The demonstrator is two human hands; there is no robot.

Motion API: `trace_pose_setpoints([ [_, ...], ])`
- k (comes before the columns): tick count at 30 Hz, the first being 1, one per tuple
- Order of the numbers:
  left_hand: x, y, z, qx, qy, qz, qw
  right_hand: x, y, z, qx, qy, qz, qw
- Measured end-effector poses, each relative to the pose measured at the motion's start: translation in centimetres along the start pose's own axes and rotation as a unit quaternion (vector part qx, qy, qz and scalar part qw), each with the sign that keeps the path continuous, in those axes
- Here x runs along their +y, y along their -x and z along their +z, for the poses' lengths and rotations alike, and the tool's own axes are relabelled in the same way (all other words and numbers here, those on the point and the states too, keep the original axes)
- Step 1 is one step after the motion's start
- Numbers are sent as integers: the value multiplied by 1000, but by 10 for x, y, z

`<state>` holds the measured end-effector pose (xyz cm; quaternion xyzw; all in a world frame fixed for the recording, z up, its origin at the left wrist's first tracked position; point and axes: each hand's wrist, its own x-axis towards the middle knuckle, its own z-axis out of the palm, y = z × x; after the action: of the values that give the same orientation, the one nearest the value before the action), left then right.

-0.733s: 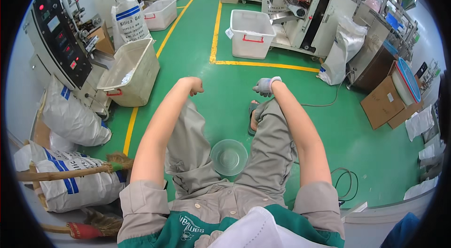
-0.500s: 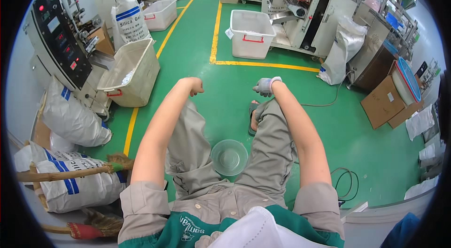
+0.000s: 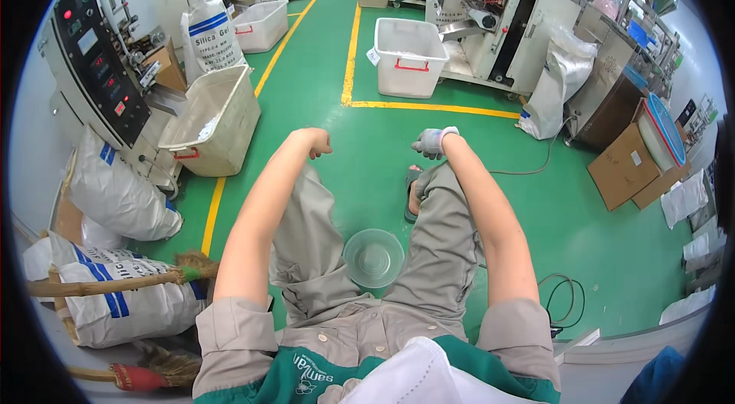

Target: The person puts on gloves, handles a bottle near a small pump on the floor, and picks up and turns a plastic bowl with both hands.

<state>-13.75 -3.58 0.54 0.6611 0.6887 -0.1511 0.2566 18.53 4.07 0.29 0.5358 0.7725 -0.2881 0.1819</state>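
Both my forearms rest over my knees, hands hanging forward with a gap between them. My left hand (image 3: 318, 144) is bare and bent down at the wrist, its fingers curled closed and partly hidden; no object shows in it. A grey glove with a pale cuff covers my right hand (image 3: 430, 142), its fingers also folded in with nothing seen in them. On the floor between my legs stands a round, clear plastic tub (image 3: 374, 259), nearer to me than either hand and touched by neither. A sandalled foot (image 3: 413, 197) shows below the right hand.
A white bin (image 3: 413, 80) stands ahead, a dirty off-white bin (image 3: 230, 140) at left beside a machine panel (image 3: 96, 60). White sacks (image 3: 122, 190) and a broom (image 3: 130, 281) lie left. At right are a cardboard box (image 3: 624, 167) and a floor cable (image 3: 547, 155).
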Motion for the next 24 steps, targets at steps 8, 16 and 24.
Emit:
trace_pose_setpoints([
  [8,0,4,0,-1,3,4,1000,1,-1,2,-1,1,-3,1000],
  [16,0,5,-1,2,-1,3,1000,1,-1,1,1,1,-5,1000],
  [24,0,4,0,-2,3,0,1000,1,0,2,1,-12,-2,1000],
])
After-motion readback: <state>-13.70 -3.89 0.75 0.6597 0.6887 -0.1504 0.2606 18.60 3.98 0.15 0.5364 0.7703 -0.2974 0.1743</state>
